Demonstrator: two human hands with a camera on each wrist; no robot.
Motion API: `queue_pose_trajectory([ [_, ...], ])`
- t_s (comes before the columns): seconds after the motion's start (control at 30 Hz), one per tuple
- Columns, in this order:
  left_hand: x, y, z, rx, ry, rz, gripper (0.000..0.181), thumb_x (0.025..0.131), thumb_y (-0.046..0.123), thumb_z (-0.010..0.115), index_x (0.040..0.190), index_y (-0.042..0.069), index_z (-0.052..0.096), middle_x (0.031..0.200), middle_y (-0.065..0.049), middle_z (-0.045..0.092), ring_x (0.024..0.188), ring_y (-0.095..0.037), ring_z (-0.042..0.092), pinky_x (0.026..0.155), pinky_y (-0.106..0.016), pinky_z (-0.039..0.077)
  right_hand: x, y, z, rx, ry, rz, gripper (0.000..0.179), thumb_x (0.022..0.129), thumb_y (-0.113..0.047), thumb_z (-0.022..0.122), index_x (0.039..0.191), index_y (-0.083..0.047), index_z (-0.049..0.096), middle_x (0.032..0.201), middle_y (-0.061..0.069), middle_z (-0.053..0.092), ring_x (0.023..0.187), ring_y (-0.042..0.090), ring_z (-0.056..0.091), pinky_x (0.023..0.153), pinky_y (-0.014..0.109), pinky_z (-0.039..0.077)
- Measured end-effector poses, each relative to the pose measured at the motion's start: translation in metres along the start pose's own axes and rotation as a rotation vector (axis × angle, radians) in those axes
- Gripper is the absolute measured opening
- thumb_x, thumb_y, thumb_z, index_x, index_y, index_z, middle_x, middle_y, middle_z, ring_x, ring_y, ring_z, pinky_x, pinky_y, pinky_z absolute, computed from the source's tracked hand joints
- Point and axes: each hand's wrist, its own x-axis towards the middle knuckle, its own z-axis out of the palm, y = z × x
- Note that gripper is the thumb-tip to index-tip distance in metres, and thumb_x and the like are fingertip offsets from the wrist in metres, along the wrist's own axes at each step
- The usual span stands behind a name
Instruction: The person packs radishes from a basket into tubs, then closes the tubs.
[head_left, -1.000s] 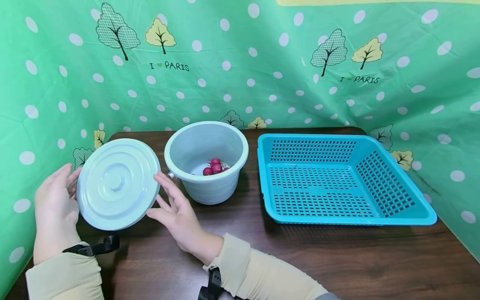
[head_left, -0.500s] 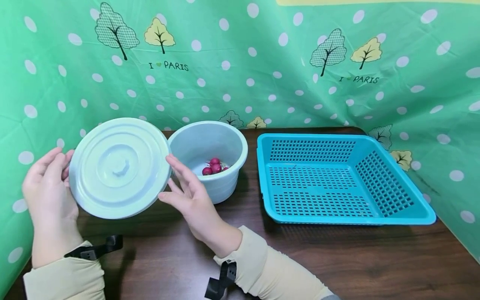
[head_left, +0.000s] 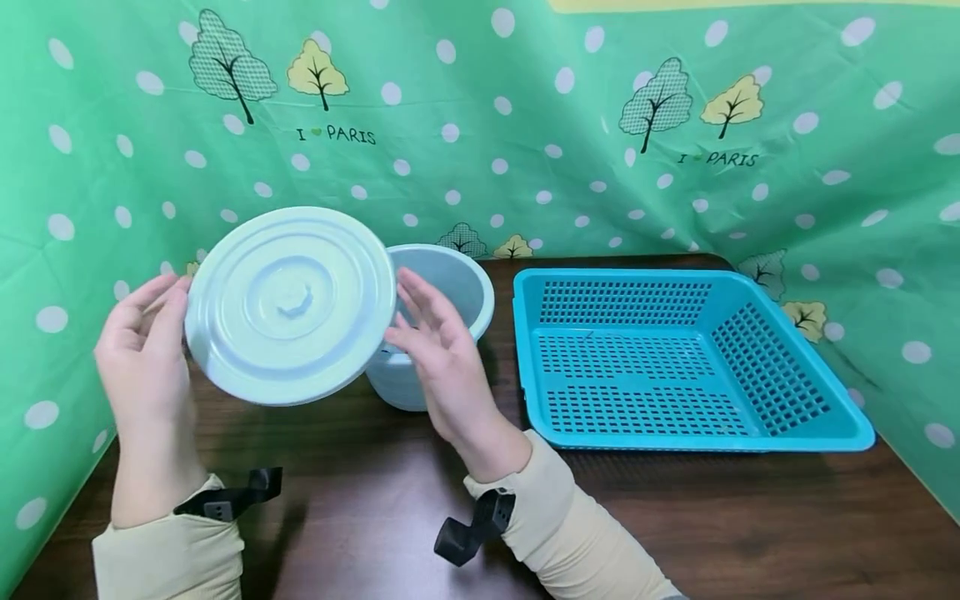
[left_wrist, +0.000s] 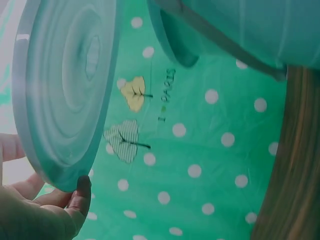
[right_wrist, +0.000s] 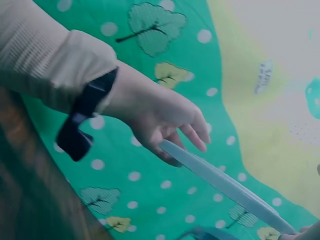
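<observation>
A round pale-blue plastic lid (head_left: 292, 304) with a small knob hangs tilted above the table, its knobbed face toward the head camera. My left hand (head_left: 150, 367) pinches its left rim between thumb and fingers. On the opposite rim, my right hand (head_left: 461, 375) holds it with thumb and fingertips. Behind the lid and right hand stands a matching pale-blue bucket (head_left: 401, 387), partly covered by them; its inside bottom is hidden. In the left wrist view the bucket's handle (left_wrist: 225, 42) shows. The right wrist view has the lid (right_wrist: 225, 185) edge-on.
A turquoise perforated plastic basket (head_left: 622, 357) stands right of the bucket on the dark wooden table (head_left: 750, 517). Behind the table hangs a green dotted cloth (head_left: 525, 142) with printed trees. Black straps circle both wrists.
Both hands have lifted the lid and carried it right toward the bucket, tilting it. The red radishes seen earlier inside the bucket are now covered from view.
</observation>
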Motion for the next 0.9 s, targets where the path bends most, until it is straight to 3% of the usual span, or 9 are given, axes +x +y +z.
queue_pose_trajectory([
  [0.23,-0.007,-0.004,0.02,-0.002,-0.083,0.05,0.022,0.09,0.007,0.07,0.111,0.001,0.072,0.111,-0.007,0.067,0.108,-0.017,0.061,0.085,-0.018,0.049,0.007,-0.013,-0.014,0.006,0.117,-0.009,0.06,0.092,-0.001,0.053,0.15,-0.007,0.04,0.155,0.002,0.04,0.146,0.018,0.034,0.121,0.039,0.029],
  [0.43,-0.014,-0.007,0.036,0.015,-0.142,0.073,0.022,0.091,0.008,0.068,0.112,0.002,0.072,0.108,-0.007,0.068,0.106,-0.017,0.06,0.084,-0.02,0.049,0.011,-0.018,-0.026,-0.017,0.181,-0.072,0.057,0.094,-0.002,0.051,0.15,-0.007,0.04,0.155,0.004,0.04,0.147,0.02,0.033,0.121,0.04,0.029],
  [0.7,-0.022,-0.016,0.044,0.094,-0.233,0.075,0.026,0.094,0.011,0.065,0.118,0.004,0.068,0.113,-0.006,0.067,0.109,-0.017,0.059,0.089,-0.02,0.048,0.018,-0.018,-0.037,-0.086,0.25,-0.131,0.058,0.093,0.001,0.051,0.149,-0.006,0.041,0.156,0.006,0.038,0.148,0.021,0.031,0.122,0.039,0.026],
  [0.9,-0.025,-0.021,0.047,0.093,-0.262,0.069,0.022,0.094,0.008,0.063,0.115,0.007,0.07,0.113,-0.005,0.067,0.113,-0.018,0.057,0.091,-0.019,0.048,0.02,-0.018,-0.04,-0.142,0.285,-0.116,0.058,0.093,-0.001,0.053,0.149,-0.009,0.042,0.156,0.005,0.039,0.147,0.021,0.031,0.122,0.042,0.026],
])
